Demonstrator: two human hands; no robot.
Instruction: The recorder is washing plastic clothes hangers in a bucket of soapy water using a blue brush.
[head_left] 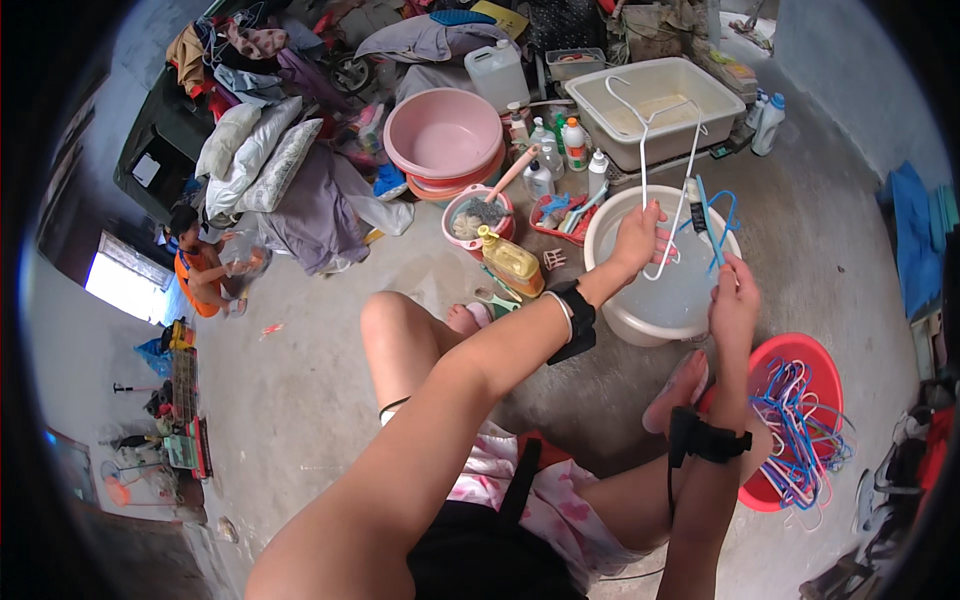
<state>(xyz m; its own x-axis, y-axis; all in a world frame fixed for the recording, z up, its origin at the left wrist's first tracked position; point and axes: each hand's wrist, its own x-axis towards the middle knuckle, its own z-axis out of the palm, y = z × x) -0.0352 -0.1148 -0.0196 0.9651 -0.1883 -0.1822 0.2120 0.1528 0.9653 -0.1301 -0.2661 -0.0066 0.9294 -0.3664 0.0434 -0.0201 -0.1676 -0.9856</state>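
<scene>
My left hand (pixel 640 238) is closed around a white clothes hanger (pixel 643 150), lifted over a cream basin (pixel 597 262) of cloudy water. In my right hand (pixel 735 291) is the light-blue handle of a scrub brush (pixel 711 222). The brush head is up beside the hanger's right side; whether its bristles touch the hanger I cannot tell. A blue hanger (pixel 733 208) shows behind the brush at the basin's right side, its lower part hidden. Several white, blue and pink hangers (pixel 797 430) lie piled in a red basin (pixel 826 372) by my right forearm.
Beyond the basin stand a beige tub (pixel 655 148), several bottles (pixel 574 143) and a red basket (pixel 566 232). A yellow bottle (pixel 511 262) and a pink bucket (pixel 470 243) are left of it, near pink basins (pixel 443 130). A person in orange (pixel 200 270) sits far left.
</scene>
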